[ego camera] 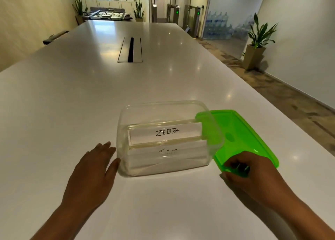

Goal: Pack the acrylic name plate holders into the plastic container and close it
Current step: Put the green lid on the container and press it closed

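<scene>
1. Our right grip [241, 167] pinches the near edge of the green lid [244, 136] — a shallow hold that could slip as we lift.
2. Our left grip [94, 169] lies flat and spread on the counter [72, 104]; the unbraced container [168, 138] just beyond it — holders [165, 133] inside — may skid.

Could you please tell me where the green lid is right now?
The green lid lies on the white table, against the clear container's right side, its near corner gripped by the right hand.
</scene>
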Available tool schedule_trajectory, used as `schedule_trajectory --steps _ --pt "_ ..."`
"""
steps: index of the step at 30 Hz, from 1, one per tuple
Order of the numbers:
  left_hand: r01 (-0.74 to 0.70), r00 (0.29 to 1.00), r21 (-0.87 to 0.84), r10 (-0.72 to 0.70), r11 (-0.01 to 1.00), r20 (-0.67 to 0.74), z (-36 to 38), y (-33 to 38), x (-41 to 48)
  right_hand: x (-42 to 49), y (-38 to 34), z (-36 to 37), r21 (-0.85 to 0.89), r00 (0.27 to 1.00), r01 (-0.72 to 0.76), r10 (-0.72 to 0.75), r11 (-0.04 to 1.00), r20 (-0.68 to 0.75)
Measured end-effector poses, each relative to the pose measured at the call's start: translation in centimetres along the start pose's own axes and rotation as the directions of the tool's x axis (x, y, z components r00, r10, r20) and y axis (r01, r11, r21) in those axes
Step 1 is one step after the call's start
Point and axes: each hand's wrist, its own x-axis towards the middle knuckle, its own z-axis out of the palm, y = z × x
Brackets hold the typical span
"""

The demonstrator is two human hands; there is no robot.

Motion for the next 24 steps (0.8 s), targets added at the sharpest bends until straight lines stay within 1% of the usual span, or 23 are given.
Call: schedule_trajectory --steps 2,5,8,11,14,17,21,24 --pt "0.006 1.0 0.001 -0.006 1.0 -0.003 -0.3 -0.1 -0.2 0.0 -0.2 0.6 -0.014 1.0 0.024 -0.024 1.0 0.008" --pt "0.013 1.0 -0.001 -0.013 1.0 0.007 -0.3 0.2 0.0 -0.1 0.4 0.8 -0.018 0.999 0.048 -0.048 0.999 -0.019" --pt "0.012 1.0 -0.023 -0.013 1.0 -0.007 -0.3 0.2 -0.1 -0.2 0.3 1.0 -0.058 0.996 0.072 -0.075 0.996 -0.045" --pt "0.008 1.0 -0.03 -0.008 1.0 -0.015 -0.2 0.1 0.0 -0.3 -0.1 0.8 -0.119 0.976 0.087 -0.108 0.989 -0.187" --pt "-0.005 1.0 -0.052 0.004 0.999 -0.014 0.0 -0.3 0.1 0.0 -0.2 0.2 -0.172 0.931 0.11 -0.163 0.979 -0.327" --pt "0.0 1.0 -0.117 -0.002 0.993 -0.017 0.2 -0.8 0.2 0.9 -0.1 -0.7 -0.218 0.885 0.168 -0.245 0.961 -0.397" --pt "0.045 0.988 -0.29 -0.086 0.956 -0.132 -0.2 -0.7 0.2 2.4 -0.2 -2.0 -0.3 0.848 0.187 -0.308 0.935 -0.431" --pt "0.019 0.974 -0.396 -0.106 0.918 -0.201 -1.1 -0.2 0.3 3.7 -0.2 -2.8 -0.336 0.836 0.201 -0.34 0.92 -0.431"
